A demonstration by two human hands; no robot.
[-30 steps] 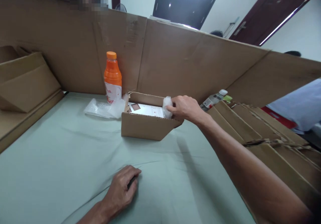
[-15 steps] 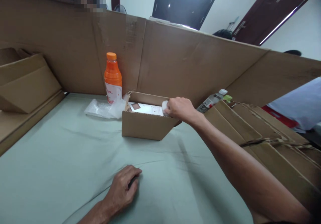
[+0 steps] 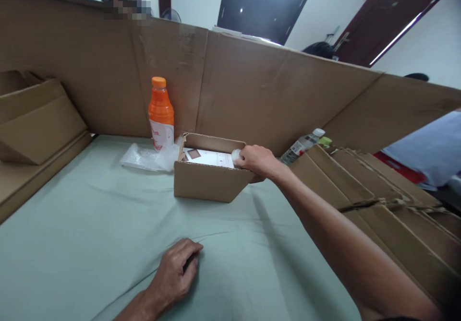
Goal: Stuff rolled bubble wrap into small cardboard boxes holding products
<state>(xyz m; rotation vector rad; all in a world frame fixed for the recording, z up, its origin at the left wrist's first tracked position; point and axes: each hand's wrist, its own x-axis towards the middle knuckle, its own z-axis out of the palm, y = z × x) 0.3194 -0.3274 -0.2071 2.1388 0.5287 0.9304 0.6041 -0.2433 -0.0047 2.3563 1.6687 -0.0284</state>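
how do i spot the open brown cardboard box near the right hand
Across the pale green cloth, follow the right hand to the open brown cardboard box. Unlike the brown cardboard farther right, it shows a white printed package inside.

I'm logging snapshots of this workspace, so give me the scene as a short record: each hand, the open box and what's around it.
Right hand: at the box's right end, touching white wrap; grip unclear
Left hand: curled on the green cloth; contents unclear
Open box: brown cardboard, white carton inside
Left of box: clear plastic, orange bottle
Right of box: clear bottle, cardboard stack
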